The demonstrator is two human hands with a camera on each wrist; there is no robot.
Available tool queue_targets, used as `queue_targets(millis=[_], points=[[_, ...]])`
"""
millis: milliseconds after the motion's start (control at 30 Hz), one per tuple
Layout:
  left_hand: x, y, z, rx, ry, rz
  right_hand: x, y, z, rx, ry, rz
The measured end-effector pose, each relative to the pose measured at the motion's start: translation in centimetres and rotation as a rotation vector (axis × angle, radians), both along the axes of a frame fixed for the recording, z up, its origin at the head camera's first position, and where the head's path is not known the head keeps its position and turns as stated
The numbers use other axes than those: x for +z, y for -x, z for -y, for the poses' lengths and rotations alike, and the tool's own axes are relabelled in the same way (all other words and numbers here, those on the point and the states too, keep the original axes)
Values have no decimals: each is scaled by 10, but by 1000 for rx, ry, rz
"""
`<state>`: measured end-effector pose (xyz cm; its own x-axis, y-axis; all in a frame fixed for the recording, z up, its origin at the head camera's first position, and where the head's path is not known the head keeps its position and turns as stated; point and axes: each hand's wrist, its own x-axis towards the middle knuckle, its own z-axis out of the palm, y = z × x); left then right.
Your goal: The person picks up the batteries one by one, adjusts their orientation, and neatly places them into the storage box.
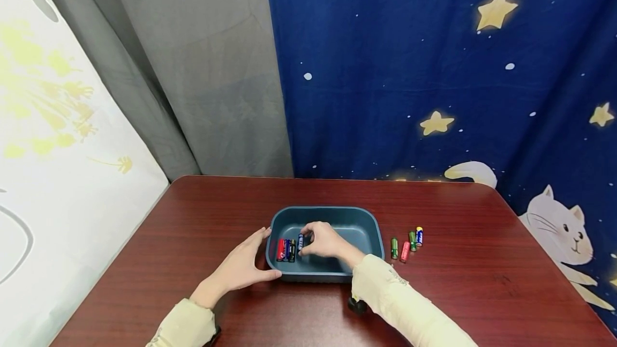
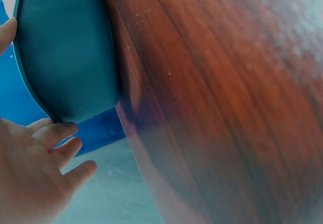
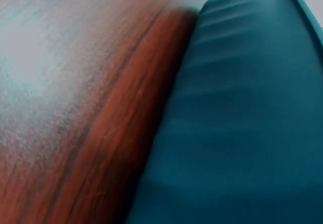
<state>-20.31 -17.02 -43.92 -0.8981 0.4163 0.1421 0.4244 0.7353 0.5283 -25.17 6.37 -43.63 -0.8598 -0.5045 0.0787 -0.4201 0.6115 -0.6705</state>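
Observation:
In the head view a dark teal plastic basin sits on the table. My right hand reaches inside it and pinches a dark blue battery between thumb and fingers. Left of that battery a red battery, a blue battery and a black battery stand side by side. My left hand spreads around the basin's left end, thumb at the front rim, fingertips at the back-left rim. In the left wrist view, that hand touches the basin's wall with loosely extended fingers.
Right of the basin on the brown wooden table lie two green batteries, a red battery and a blue-and-yellow battery. The basin's ribbed outer wall fills much of the right wrist view. Curtains hang behind the table.

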Motion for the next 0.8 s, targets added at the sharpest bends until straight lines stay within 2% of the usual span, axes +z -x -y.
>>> queue_targets(millis=[233, 567, 800], points=[[-1, 0, 0, -4, 5, -9, -9, -2, 6, 36, -116, -122], [-1, 0, 0, -13, -3, -14, -12, -6, 13, -12, -228, -168], [0, 0, 0, -8, -2, -8, -9, -8, 11, -19, -221, -158]])
